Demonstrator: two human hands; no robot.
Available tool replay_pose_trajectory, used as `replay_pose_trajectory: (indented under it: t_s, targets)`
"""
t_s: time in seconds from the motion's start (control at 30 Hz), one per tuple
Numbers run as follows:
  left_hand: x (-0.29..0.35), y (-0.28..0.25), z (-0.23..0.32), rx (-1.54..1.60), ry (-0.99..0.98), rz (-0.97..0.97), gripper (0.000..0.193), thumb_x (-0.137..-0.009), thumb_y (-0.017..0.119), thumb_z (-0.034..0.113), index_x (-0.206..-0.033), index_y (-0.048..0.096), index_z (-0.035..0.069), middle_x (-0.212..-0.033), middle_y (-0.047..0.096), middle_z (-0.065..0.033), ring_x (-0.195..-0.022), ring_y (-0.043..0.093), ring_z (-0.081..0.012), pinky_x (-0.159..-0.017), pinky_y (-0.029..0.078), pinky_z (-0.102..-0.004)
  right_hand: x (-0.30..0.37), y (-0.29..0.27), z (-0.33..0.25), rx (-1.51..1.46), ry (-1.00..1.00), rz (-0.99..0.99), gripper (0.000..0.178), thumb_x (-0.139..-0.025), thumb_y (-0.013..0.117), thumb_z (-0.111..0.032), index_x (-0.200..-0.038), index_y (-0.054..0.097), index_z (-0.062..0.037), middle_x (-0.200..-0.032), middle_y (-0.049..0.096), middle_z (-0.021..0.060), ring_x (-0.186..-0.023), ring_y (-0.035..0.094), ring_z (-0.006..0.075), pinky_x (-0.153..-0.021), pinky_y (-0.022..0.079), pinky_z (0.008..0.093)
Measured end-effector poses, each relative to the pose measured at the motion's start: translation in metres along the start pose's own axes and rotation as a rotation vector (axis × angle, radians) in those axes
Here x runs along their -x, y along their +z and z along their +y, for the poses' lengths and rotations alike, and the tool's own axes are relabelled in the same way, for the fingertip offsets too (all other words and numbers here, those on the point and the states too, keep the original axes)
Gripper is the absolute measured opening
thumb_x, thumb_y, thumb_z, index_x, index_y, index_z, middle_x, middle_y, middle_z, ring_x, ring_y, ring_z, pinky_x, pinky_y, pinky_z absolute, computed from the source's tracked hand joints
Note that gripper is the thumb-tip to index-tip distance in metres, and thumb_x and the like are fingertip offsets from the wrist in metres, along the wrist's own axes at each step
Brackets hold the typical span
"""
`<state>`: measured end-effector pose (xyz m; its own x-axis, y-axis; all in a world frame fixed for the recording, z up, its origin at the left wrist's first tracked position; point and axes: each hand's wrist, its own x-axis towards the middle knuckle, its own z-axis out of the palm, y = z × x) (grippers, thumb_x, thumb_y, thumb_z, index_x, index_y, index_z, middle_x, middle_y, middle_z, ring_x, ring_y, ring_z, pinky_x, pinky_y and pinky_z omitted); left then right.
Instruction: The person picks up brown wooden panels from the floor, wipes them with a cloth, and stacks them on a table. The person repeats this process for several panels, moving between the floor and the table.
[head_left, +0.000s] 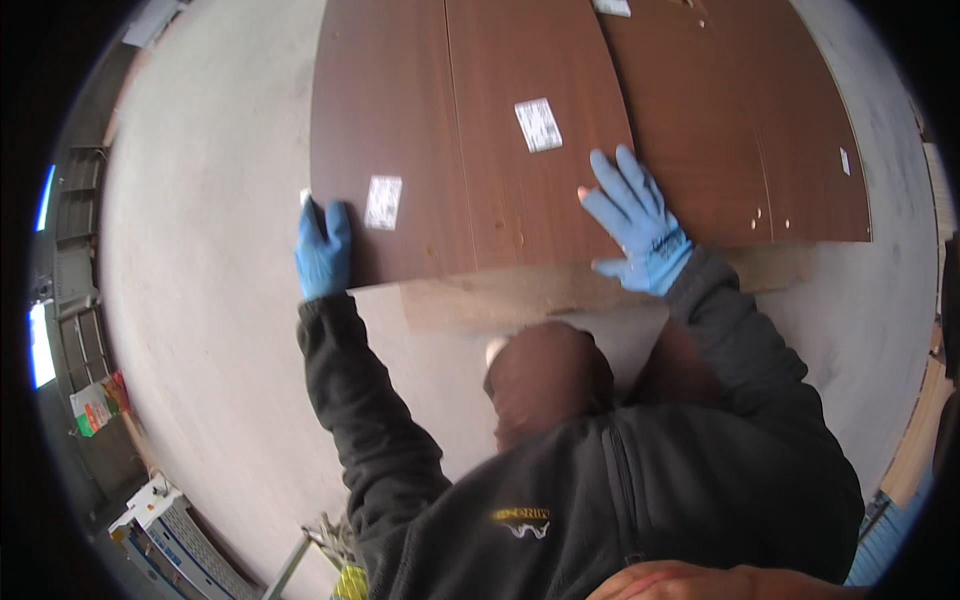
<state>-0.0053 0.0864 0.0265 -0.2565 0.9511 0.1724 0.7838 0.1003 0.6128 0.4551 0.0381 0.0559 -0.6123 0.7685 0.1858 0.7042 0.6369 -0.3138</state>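
Observation:
A dark brown wood-look panel (400, 110) lies in front of me, with a thin line running along its length. White printed labels (383, 203) are stuck on its face. My left hand (323, 258), in a blue glove, is closed around the panel's near left edge; some of its fingers are hidden. Flat on the panel's right side, near its edge, rests my blue-gloved right hand (640, 230) with fingers spread. A fingertip pokes through that glove. A second brown panel (700, 120) lies beside it to the right, partly overlapped by the first.
A cardboard-coloured piece (480, 300) lies beneath the panels' near edge, on a pale grey floor (200, 250). Along the left stand dark shelving (85, 340) and a white-and-blue box-shaped object (180, 540). Long boards (915, 440) line the right rim. My knees are close behind the panels.

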Motion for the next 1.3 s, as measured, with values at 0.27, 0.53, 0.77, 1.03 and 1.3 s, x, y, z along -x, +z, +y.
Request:
replay_pose_trajectory:
  t_s: [0.27,0.53,0.77,1.03,1.3]
  targets:
    - [0.002,-0.005,0.008,0.03,-0.088,-0.051,0.068,-0.102,0.056,0.051,-0.152,0.048,0.005,-0.138,0.062,-0.0304,-0.13,0.06,-0.0445,-0.105,0.05,-0.0457,-0.022,-0.013,0.027,0.02,0.149,0.221,0.085,-0.09,0.069,-0.059,-0.148,0.049,0.0003,-0.161,0.037,0.0278,-0.151,0.032,0.0466,-0.122,0.027,0.0596]
    - [0.003,-0.012,0.016,0.073,-0.094,-0.105,0.068,-0.102,0.054,0.052,-0.153,0.046,0.008,-0.131,0.066,-0.0285,-0.122,0.063,-0.0465,-0.099,0.053,-0.0478,-0.109,0.009,0.101,0.052,0.604,0.188,0.088,-0.095,0.063,-0.059,-0.156,0.039,0.0,-0.16,0.042,0.0258,-0.154,0.032,0.038,-0.127,0.014,0.0554]
    - [0.0,-0.014,0.013,0.039,-0.075,-0.154,0.068,-0.103,0.054,0.049,-0.154,0.042,0.006,-0.133,0.065,-0.0288,-0.124,0.062,-0.0454,-0.101,0.052,-0.0472,-0.114,0.023,0.104,0.126,0.525,0.258,0.083,-0.096,0.065,-0.051,-0.156,0.039,0.0005,-0.16,0.043,0.0248,-0.153,0.034,0.0363,-0.127,0.015,0.0541]
    - [0.002,-0.021,0.019,0.198,-0.113,-0.171,0.066,-0.101,0.057,0.045,-0.151,0.044,0.003,-0.138,0.062,-0.0294,-0.128,0.06,-0.0428,-0.106,0.049,-0.0456,-0.114,0.024,0.112,0.122,0.479,0.277,0.078,-0.094,0.072,-0.043,-0.15,0.045,0.0041,-0.157,0.045,0.0271,-0.15,0.037,0.0389,-0.126,0.019,0.055]
    - [0.012,-0.035,-0.006,0.838,-0.209,-0.276,0.074,-0.099,0.066,0.041,-0.154,0.042,-0.003,-0.151,0.055,-0.0201,-0.136,0.056,-0.0324,-0.111,0.044,-0.0406,-0.107,0.029,0.133,0.075,0.532,0.257,0.072,-0.097,0.071,-0.038,-0.152,0.045,0.0007,-0.157,0.046,0.0228,-0.142,0.043,0.04,-0.122,0.03,0.0467]
